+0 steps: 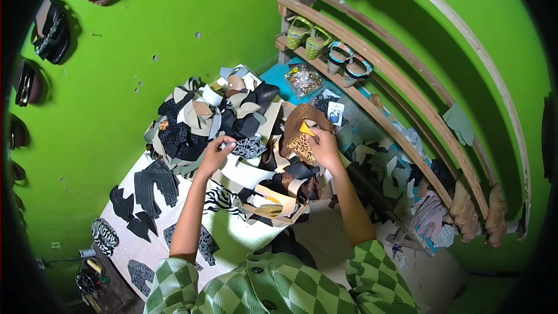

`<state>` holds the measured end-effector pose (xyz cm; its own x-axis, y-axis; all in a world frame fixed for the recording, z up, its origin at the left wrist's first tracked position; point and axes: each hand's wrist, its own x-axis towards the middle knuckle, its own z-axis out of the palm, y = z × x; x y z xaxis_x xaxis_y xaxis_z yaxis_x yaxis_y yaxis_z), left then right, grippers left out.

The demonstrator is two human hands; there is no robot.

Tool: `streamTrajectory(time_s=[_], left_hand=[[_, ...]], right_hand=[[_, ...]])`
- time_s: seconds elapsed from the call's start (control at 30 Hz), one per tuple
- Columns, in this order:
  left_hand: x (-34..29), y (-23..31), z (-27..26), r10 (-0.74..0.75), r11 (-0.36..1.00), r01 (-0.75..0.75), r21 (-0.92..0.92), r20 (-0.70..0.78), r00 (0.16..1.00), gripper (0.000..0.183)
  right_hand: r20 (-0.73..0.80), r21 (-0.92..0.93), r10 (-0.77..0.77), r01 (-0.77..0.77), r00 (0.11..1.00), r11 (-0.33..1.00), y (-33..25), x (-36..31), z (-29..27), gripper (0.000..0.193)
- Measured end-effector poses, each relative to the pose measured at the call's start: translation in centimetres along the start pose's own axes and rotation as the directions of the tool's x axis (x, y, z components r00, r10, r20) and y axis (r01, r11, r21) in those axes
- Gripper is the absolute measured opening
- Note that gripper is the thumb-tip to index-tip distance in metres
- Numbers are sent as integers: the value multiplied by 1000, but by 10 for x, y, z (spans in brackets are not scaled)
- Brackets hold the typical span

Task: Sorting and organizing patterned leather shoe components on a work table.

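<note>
My right hand [323,146] is closed on a brown-and-gold patterned material piece [301,147], its yellow underside turned up beside my thumb. My left hand [218,151] is pinched at the edge of a black-and-white net-patterned material piece [249,147]. Under both hands stands a cardboard box [289,218] full of cut scraps in white, black, beige and brown. A white curved piece [247,173] lies just below my left hand. Another brown patterned piece [299,117] rests above my right hand, partly behind it.
A tall heap of scraps [197,110] rises behind the box. Black cut pieces [156,185] lie on the white table at left. To the right, wooden racks [372,46] hold small sandals [343,63] above more scraps. A plastic container [303,80] stands behind. Sandals [51,32] hang on the green wall.
</note>
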<state>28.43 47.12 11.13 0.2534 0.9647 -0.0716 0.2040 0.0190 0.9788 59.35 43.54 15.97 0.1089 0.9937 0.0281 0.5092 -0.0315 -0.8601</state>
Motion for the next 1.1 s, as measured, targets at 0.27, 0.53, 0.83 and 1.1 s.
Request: streamTrajectory(time_s=[0.27,0.53,0.83,1.1], left_hand=[[-16,15,-30,-299,883,232,-408,-109,948,25],[-49,3,-72,-188,910,173,-376,-5,982,14],[-101,-68,-93,-386,778,277,-564,-81,919,15],[-119,-75,-82,-508,738,412,-534,-37,861,45]], right_hand=[[154,-370,-128,177,980,912,-19,-12,14,42],[777,-323,82,284,624,903,-1,-93,74,68],[470,-641,149,221,870,735,-17,-14,35,22],[-8,-555,-275,225,961,801,-16,33,-2,18]])
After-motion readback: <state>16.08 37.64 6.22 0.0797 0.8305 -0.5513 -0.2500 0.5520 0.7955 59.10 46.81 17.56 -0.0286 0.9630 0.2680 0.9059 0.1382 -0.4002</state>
